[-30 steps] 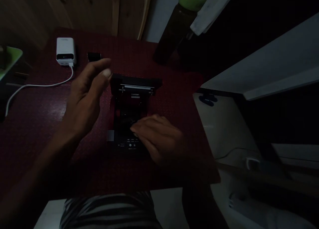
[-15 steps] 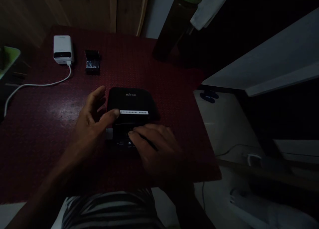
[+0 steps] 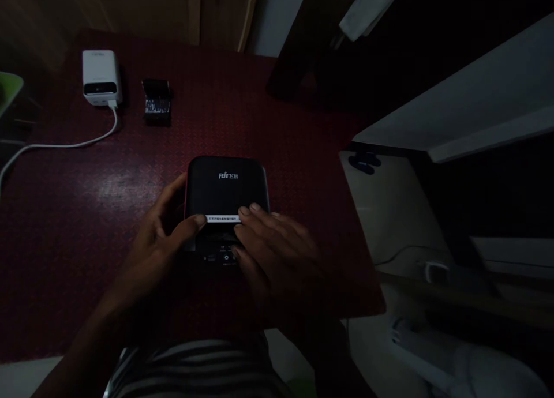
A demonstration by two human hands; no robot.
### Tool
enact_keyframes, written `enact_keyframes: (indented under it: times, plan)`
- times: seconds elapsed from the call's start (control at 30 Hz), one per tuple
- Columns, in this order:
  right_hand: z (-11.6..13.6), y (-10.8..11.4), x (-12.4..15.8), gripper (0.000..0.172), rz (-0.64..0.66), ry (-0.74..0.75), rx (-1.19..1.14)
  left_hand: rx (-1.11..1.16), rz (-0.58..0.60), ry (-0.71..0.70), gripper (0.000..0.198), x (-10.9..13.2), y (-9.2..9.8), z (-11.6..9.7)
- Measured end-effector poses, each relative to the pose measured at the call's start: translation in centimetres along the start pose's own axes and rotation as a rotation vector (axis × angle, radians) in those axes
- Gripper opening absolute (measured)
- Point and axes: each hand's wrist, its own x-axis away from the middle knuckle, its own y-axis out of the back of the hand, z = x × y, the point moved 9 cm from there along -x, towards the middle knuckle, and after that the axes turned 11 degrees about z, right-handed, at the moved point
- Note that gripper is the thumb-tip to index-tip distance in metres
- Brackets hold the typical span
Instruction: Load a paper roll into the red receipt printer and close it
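Note:
A black flat electronic device (image 3: pixel 227 193) with a hinged-looking lid lies on the dark red table. Its lid carries pale lettering, a white label strip runs along the lid's front edge, and small control buttons show below. My left hand (image 3: pixel 158 233) grips the device's left side, thumb on the left end of the label and fingers down along the edge. Across the lid's front right corner lies my right hand (image 3: pixel 277 251), fingers stretched out, covering part of the label and buttons. What sits under my right palm is hidden.
A white power bank (image 3: pixel 100 75) with a white cable (image 3: pixel 73 145) stands at the back left. Beside it is a small open black case (image 3: pixel 156 102). A tall dark bottle (image 3: pixel 298 46) stands at the back right. Slippers (image 3: pixel 364 161) lie on the floor.
The device's lid has come down flat, and its label strip sits lower. My right-hand fingers have moved from the controls onto the lid's front edge. The view has shifted slightly.

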Motion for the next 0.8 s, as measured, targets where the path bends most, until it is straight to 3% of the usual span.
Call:
enact_keyframes:
  times: [0.2,0.37,0.63,0.8]
  plan:
    - [0.0,-0.2,0.4,0.022,-0.082,0.011,-0.015,-0.012,-0.015,0.037,0.077,0.0,0.8,0.8]
    - [-0.7,0.0,1.8,0.028,-0.158,-0.094,-0.138,0.017,0.055,0.043,0.072,1.2,1.3,1.2]
    - [-2.8,0.9,3.6,0.040,-0.389,-0.238,-0.204,-0.043,0.054,0.043,0.072,1.8,1.7,1.5]
    - [-4.1,-0.7,4.4,0.044,-0.366,-0.354,-0.321,-0.145,0.052,0.012,0.070,1.8,1.6,0.7]
